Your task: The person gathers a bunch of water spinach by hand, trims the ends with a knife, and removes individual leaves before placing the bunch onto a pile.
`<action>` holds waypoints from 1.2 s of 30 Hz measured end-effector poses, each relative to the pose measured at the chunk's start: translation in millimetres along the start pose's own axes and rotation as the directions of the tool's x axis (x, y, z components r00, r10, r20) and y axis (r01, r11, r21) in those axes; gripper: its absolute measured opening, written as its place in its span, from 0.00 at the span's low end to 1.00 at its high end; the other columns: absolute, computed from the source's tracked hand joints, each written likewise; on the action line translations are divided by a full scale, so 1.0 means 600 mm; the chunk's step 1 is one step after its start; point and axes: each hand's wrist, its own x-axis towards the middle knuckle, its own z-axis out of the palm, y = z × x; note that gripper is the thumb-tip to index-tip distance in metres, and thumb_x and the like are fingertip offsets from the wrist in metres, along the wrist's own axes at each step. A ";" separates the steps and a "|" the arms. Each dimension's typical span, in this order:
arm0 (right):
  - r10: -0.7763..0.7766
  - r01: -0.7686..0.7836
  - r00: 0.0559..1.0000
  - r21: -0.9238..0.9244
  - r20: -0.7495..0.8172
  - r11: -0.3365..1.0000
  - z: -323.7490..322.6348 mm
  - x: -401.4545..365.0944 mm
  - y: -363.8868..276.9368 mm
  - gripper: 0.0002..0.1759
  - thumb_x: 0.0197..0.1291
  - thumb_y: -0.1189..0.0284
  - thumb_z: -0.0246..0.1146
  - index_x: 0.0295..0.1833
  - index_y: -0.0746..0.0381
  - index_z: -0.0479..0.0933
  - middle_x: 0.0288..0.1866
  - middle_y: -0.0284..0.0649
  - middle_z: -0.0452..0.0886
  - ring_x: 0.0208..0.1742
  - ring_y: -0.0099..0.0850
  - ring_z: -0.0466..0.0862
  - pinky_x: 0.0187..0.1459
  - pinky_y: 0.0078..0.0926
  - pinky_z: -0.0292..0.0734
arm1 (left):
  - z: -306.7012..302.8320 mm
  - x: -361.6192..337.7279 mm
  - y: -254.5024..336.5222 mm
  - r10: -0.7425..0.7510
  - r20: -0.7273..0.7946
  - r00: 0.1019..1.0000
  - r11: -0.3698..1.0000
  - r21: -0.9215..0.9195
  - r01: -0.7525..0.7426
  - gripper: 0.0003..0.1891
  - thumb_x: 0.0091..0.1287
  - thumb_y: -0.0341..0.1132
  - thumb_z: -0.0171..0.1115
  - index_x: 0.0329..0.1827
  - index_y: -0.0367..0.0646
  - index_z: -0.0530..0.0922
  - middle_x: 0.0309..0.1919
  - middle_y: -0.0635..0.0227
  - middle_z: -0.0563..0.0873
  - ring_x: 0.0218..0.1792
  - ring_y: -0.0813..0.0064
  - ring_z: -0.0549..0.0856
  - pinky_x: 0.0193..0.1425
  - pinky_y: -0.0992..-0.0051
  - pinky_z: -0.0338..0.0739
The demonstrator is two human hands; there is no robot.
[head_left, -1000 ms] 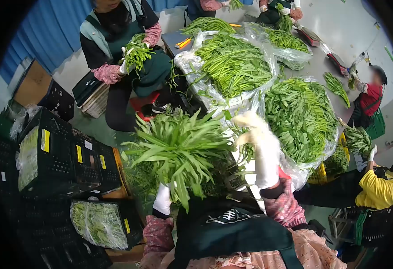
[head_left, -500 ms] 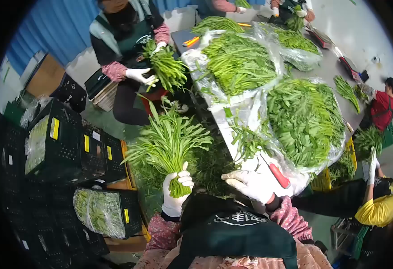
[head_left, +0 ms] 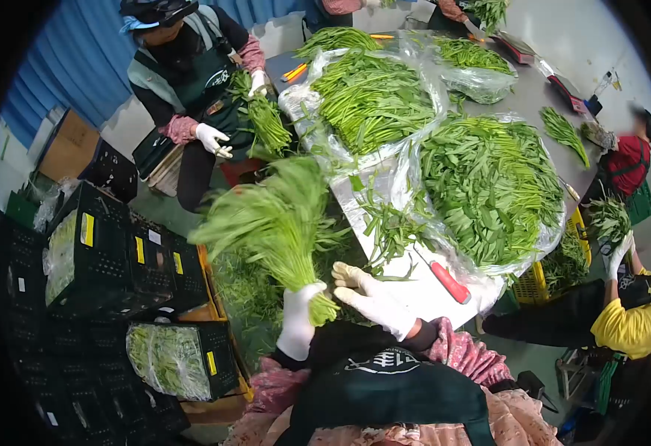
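A bunch of leafy greens (head_left: pixel 281 230) is gripped by its stems in my left hand (head_left: pixel 298 321); its leaves fan up and to the left, blurred by motion. My right hand (head_left: pixel 374 299), also gloved in white, is spread with nothing in it, just right of the stems. On the white board (head_left: pixel 400 286) beyond it lie loose leaves (head_left: pixel 394 227) and a knife with a red handle (head_left: pixel 450 282). Two large heaps of greens, one at the back (head_left: pixel 374 100) and one at the right (head_left: pixel 489 186), rest in clear plastic on the table.
Black crates (head_left: pixel 98 249) with yellow labels stand at the left, one holding wrapped greens (head_left: pixel 168 359). A co-worker (head_left: pixel 206 97) sits across with greens in hand. Another in yellow (head_left: pixel 630 323) is at the right by a yellow crate (head_left: pixel 533 286). Cut greens cover the floor (head_left: pixel 247 290).
The bunch in my left hand has swung and blurred, its stems now lower right. My right hand has moved left, nearer the stems. The co-worker opposite has lowered one hand from their bunch.
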 end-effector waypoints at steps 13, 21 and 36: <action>0.357 0.003 0.877 0.749 -0.320 0.663 -0.077 -0.062 0.038 0.22 0.64 0.73 0.68 0.63 0.65 0.77 0.56 0.39 0.85 0.53 0.30 0.83 0.59 0.31 0.76 | 0.106 0.009 -0.113 0.234 0.526 0.817 0.597 0.586 -0.548 0.57 0.58 0.36 0.76 0.82 0.36 0.42 0.71 0.45 0.66 0.71 0.51 0.69 0.75 0.61 0.64; 0.387 -0.359 0.807 0.149 -0.447 0.921 -0.101 -0.102 0.100 0.23 0.69 0.64 0.63 0.64 0.67 0.75 0.55 0.41 0.83 0.54 0.32 0.81 0.59 0.33 0.74 | 0.109 -0.030 -0.088 -0.228 0.555 0.800 0.972 0.086 0.218 0.27 0.73 0.22 0.58 0.75 0.40 0.64 0.67 0.66 0.76 0.66 0.74 0.77 0.70 0.72 0.71; 0.386 -0.079 0.905 0.822 -0.178 0.564 -0.065 -0.162 0.084 0.38 0.66 0.77 0.66 0.78 0.61 0.56 0.70 0.38 0.72 0.68 0.30 0.73 0.69 0.31 0.67 | 0.067 -0.008 -0.182 -0.132 0.549 0.825 0.982 0.185 0.035 0.38 0.66 0.17 0.62 0.78 0.44 0.56 0.69 0.66 0.73 0.67 0.72 0.74 0.70 0.70 0.71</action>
